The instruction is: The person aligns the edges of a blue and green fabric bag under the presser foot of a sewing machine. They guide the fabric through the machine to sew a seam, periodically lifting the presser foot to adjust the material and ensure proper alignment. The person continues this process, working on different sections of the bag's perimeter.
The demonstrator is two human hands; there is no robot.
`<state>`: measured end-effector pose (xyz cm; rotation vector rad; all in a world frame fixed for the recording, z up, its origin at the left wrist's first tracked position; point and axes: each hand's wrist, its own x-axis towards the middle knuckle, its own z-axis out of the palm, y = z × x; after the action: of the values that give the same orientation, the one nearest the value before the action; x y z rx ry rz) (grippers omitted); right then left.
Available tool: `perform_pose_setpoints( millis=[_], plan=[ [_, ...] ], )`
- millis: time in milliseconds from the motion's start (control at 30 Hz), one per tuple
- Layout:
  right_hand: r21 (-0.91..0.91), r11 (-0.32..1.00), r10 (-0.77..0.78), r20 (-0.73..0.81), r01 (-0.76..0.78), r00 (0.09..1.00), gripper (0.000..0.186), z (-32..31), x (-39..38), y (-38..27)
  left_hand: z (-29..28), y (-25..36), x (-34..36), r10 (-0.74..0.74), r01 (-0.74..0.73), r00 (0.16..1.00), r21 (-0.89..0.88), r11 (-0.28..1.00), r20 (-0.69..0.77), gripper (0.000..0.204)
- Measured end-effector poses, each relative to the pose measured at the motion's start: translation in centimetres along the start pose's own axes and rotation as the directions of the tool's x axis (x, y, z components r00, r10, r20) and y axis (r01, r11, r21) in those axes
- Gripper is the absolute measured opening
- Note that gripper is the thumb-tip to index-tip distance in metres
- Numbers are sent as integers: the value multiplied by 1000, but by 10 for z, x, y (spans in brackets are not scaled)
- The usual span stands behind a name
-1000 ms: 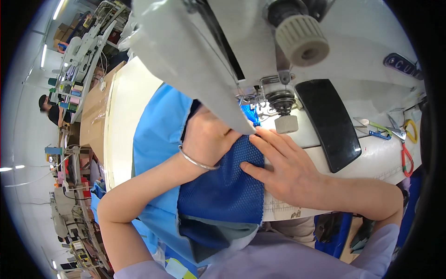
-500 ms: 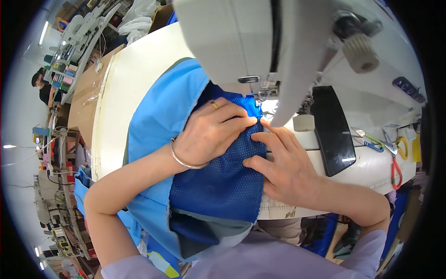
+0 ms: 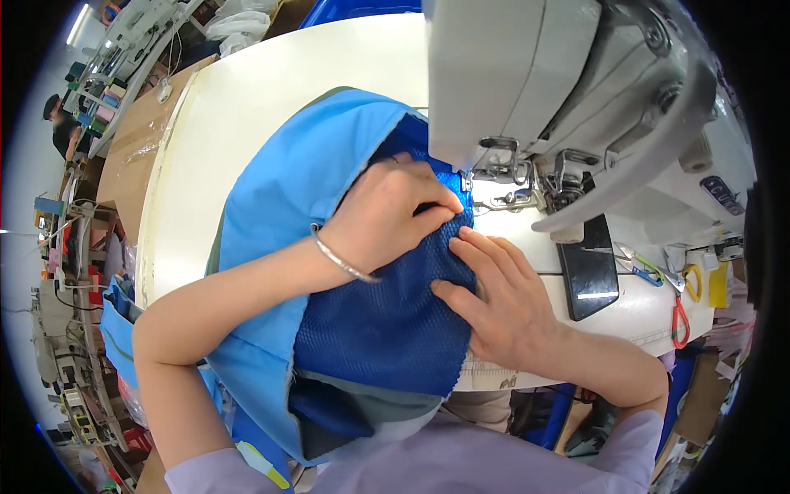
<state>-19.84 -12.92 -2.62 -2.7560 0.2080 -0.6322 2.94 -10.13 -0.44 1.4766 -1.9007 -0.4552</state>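
A light-blue fabric piece (image 3: pixel 280 165) with a dark-blue mesh panel (image 3: pixel 370 329) and grey lining lies over the white table's front part, beneath the grey sewing machine head (image 3: pixel 502 74). My left hand (image 3: pixel 387 214), with a silver bangle on the wrist, has its fingers curled, thumb and index pinching the mesh's edge just before the presser foot (image 3: pixel 466 181), where the blue is lit brightly. My right hand (image 3: pixel 502 305) rests with fingers spread on the mesh's right side, its fingertips just below the left hand's.
Right of the machine are a black phone (image 3: pixel 591 288), several scissors (image 3: pixel 680 321) and a yellow pad (image 3: pixel 721 284). A cardboard sheet (image 3: pixel 144 132) borders the white table (image 3: pixel 189 148) at left; beyond are machines, thread spools and a person in black (image 3: pixel 66 136). A blue bin (image 3: pixel 358 10) is behind.
The view has shifted, putting the machine head farther right and revealing more table. My left hand's fingers have moved forward from beneath the machine's cover into a pinch at the mesh edge; my right hand stays spread.
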Motion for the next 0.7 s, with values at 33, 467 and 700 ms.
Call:
perform_pose_setpoints(
  millis=[33, 467, 700],
  plan=[
    [-6, 1000, -1, 3, 1, 1000, 55, 0, 0, 0, -3, 5, 6, -92, 93, 995, -41, 995, 37, 10],
    [10, 1000, -5, -54, 6, 999, 52, 3, -1, -1, 11, -7, -9, 262, -234, 964, 306, 923, -53, 11],
    [46, 999, 5, -10, -5, 1000, 56, -3, 0, -1, -1, -1, -23, 303, -294, 953, 306, 905, 20, 23]
  ],
)
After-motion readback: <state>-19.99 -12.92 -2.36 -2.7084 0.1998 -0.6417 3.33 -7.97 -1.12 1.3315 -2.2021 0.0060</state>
